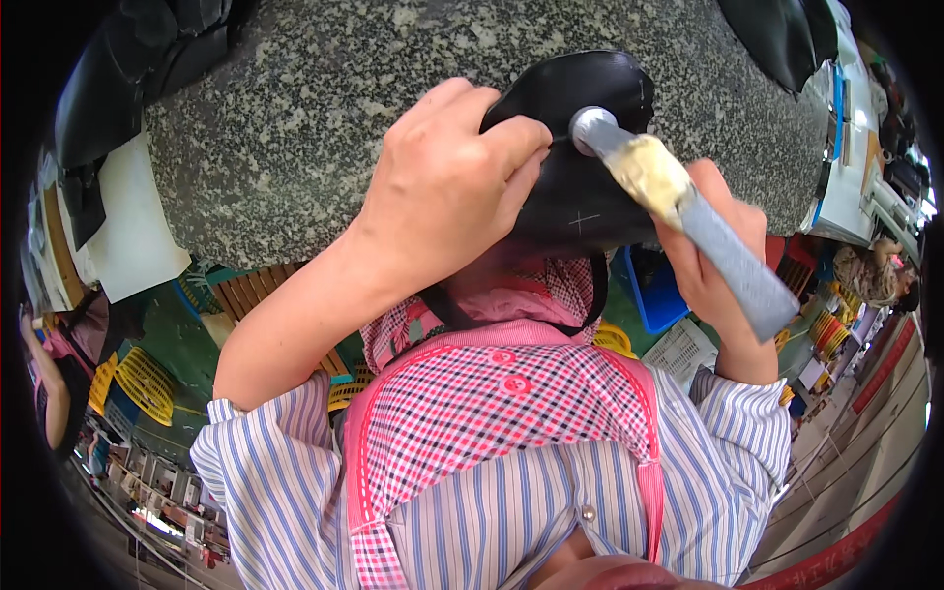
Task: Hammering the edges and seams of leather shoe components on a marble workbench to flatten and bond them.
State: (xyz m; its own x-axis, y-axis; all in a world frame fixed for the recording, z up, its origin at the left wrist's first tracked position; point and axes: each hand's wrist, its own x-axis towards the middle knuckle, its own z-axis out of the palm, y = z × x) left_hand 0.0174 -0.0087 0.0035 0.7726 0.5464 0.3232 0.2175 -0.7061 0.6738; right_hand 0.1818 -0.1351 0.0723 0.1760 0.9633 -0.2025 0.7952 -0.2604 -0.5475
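Centre-top of frame: black leather shoe upper (580,187) pinned on speckled granite counter (295,128) by left hand (447,192), fingers curled over it. Right hand (713,256), fingers closed, holds glue-caked hammer (678,211). Best: short, square taps beside the chalk cross, left fingertips clear.

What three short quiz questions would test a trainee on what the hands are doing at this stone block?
1. True or false: the left hand presses on the black leather piece.
2. What does the right hand hold? A) scissors B) a metal hammer C) a brush
3. The black piece rests on a speckled ____ block.

Key: 1 true; 2 B; 3 granite
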